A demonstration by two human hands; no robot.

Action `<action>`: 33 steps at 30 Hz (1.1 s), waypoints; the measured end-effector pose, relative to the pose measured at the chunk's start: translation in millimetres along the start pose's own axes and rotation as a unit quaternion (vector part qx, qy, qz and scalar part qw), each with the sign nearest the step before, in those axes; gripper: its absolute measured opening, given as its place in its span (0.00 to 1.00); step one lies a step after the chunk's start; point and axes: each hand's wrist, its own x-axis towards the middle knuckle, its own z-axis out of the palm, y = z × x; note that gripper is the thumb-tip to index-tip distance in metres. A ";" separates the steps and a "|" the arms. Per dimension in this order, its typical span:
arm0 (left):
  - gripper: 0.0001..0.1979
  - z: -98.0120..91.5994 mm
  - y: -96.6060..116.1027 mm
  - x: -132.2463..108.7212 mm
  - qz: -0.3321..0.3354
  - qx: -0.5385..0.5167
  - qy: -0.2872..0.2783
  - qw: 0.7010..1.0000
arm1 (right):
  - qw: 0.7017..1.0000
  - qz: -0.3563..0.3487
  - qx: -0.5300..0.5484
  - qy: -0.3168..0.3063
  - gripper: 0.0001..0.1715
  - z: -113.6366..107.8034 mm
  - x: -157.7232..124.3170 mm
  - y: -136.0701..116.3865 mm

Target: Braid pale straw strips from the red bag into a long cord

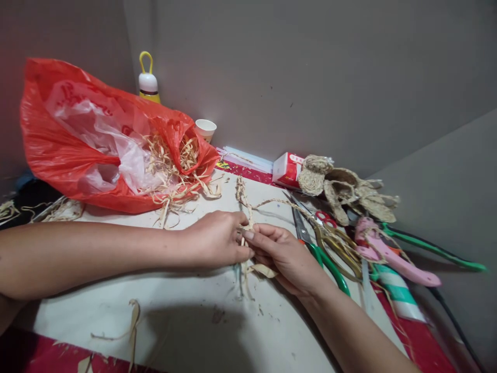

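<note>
Grey wall [248, 67]; red bag [58, 150], green-handled scissors [317, 254] flank braided straw [241, 194].

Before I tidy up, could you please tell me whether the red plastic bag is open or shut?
Open: the red plastic bag gapes, and pale dried strands spill from its mouth.

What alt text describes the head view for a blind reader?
A person's left hand and right hand pinch a straw-like braid over a pale sheet. A red bag of loose strips lies left; green-handled scissors right.
</note>
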 end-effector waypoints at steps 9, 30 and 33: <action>0.09 2.2 -5.4 2.8 -0.080 -0.162 -0.142 0.973 | 0.998 -0.026 -0.057 -0.017 0.24 0.3 -0.2 1.5; 0.07 -36.1 -15.9 36.7 -0.270 -0.504 -0.040 0.820 | 0.996 0.019 -0.082 -0.005 0.19 -7.9 -0.7 -7.7; 0.07 -34.9 -2.0 28.5 -0.197 -0.448 0.088 0.867 | 0.996 0.021 -0.085 -0.003 0.19 -6.9 -1.3 -7.9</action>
